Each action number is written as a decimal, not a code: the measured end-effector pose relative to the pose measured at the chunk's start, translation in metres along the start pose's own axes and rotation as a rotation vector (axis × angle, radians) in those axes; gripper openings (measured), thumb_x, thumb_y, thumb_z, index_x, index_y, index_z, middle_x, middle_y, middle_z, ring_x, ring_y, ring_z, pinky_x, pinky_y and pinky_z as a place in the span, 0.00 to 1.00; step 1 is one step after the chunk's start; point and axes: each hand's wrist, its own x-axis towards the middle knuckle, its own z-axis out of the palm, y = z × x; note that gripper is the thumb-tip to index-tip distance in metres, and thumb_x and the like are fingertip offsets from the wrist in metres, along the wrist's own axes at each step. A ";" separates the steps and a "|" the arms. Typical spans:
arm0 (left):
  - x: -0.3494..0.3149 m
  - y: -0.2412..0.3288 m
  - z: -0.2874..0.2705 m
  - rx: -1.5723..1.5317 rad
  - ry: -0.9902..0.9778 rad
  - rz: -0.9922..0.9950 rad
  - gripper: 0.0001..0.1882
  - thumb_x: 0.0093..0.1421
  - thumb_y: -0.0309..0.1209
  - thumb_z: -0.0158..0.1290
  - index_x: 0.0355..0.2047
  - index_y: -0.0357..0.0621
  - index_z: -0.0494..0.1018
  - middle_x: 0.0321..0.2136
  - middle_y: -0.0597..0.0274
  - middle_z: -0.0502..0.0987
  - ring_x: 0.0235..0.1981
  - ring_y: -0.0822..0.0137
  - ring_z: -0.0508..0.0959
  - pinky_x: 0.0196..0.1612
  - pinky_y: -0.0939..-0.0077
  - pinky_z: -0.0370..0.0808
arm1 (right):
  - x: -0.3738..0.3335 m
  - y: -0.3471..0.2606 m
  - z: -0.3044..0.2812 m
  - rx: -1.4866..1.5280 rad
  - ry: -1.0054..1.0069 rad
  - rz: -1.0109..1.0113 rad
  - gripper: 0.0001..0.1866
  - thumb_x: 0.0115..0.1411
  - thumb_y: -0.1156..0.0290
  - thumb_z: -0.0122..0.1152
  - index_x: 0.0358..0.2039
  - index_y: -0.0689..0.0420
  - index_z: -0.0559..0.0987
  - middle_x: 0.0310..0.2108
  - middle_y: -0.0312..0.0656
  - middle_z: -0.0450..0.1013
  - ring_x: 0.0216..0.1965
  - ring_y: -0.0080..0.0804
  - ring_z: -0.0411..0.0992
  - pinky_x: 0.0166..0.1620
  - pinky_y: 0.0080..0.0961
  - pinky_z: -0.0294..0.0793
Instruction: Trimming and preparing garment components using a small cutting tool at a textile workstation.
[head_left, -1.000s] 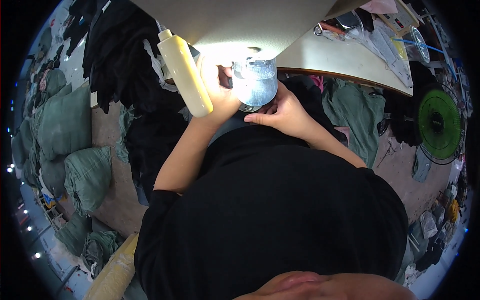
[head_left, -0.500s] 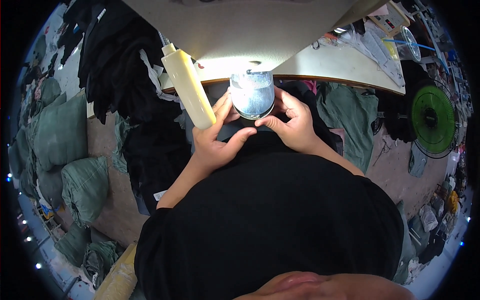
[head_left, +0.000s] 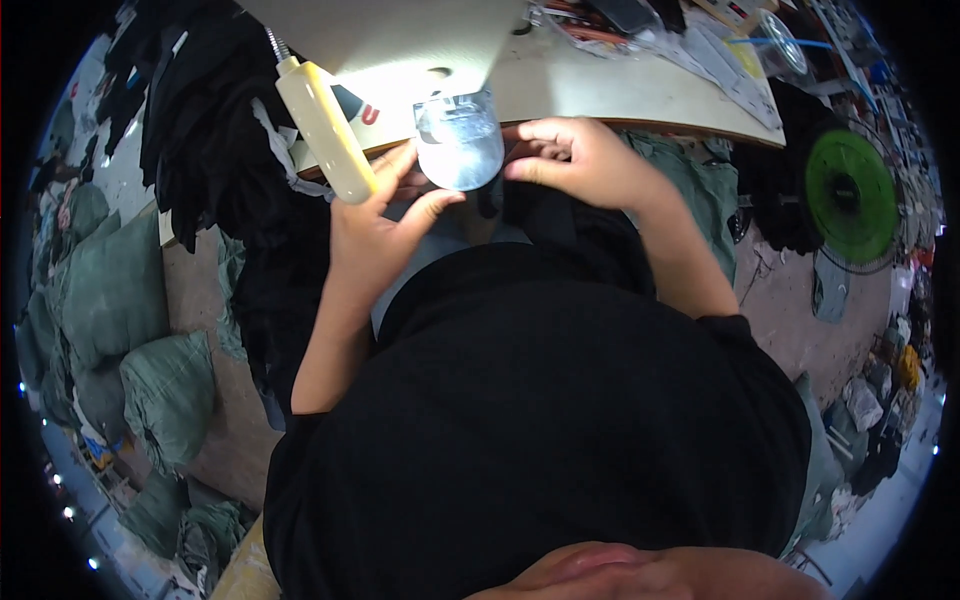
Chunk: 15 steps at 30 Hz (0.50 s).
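Observation:
A rounded, shiny plate [head_left: 460, 150], silvery or clear, stands lit at the beige machine head [head_left: 400, 40], above the near table edge. My left hand [head_left: 375, 225] is at its left side, thumb spread out below the plate, with some fingers partly behind the cream lamp [head_left: 325, 130]. To the plate's right is my right hand [head_left: 590, 165], thumb and fingers apart and loosely bent. I see nothing held in either hand. Whether the left fingertips touch the plate, I cannot tell. Dark cloth [head_left: 560, 220] hangs below the right hand.
The pale tabletop [head_left: 600, 90] carries papers [head_left: 715, 75] and a clear plastic cup [head_left: 780, 45] at the far right. A green fan [head_left: 850, 195] stands right. Black garments [head_left: 215, 110] pile up on the left, with stuffed green sacks [head_left: 170, 400] on the floor.
The view has shifted, so the machine, lamp and table sit higher and farther left. My right hand has moved from the plate's lower edge out to its right side.

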 end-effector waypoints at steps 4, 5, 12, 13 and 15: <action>-0.004 0.012 -0.017 0.053 -0.047 -0.072 0.22 0.57 0.28 0.66 0.51 0.33 0.76 0.38 0.50 0.81 0.31 0.67 0.83 0.37 0.77 0.80 | -0.034 -0.013 -0.037 -0.641 0.094 -0.019 0.26 0.59 0.57 0.70 0.49 0.66 0.80 0.38 0.44 0.80 0.39 0.25 0.76 0.45 0.22 0.75; -0.011 0.008 -0.019 0.037 -0.011 -0.095 0.17 0.59 0.25 0.62 0.48 0.35 0.77 0.37 0.52 0.82 0.28 0.69 0.82 0.34 0.79 0.79 | -0.041 0.005 -0.042 -0.509 0.122 0.071 0.29 0.58 0.54 0.70 0.51 0.65 0.79 0.40 0.45 0.80 0.39 0.28 0.75 0.46 0.24 0.75; -0.058 -0.002 -0.016 -0.223 0.082 -0.192 0.04 0.62 0.18 0.51 0.37 0.32 0.76 0.34 0.56 0.80 0.27 0.73 0.79 0.30 0.82 0.76 | -0.105 0.122 -0.014 -0.476 0.155 0.233 0.28 0.57 0.49 0.69 0.44 0.63 0.77 0.42 0.52 0.75 0.44 0.49 0.74 0.50 0.39 0.72; -0.060 0.000 -0.016 -0.234 0.038 -0.163 0.05 0.59 0.15 0.48 0.32 0.32 0.73 0.35 0.54 0.80 0.25 0.73 0.78 0.30 0.81 0.76 | -0.104 0.124 -0.006 -0.514 0.195 0.217 0.20 0.60 0.58 0.69 0.41 0.62 0.77 0.39 0.47 0.75 0.43 0.40 0.74 0.49 0.34 0.72; -0.055 0.009 -0.018 -0.209 -0.067 -0.049 0.06 0.56 0.13 0.47 0.32 0.33 0.73 0.35 0.53 0.80 0.25 0.72 0.78 0.30 0.81 0.75 | -0.102 0.121 -0.007 -0.288 0.260 0.153 0.16 0.61 0.63 0.67 0.40 0.61 0.76 0.38 0.41 0.74 0.42 0.32 0.73 0.47 0.29 0.72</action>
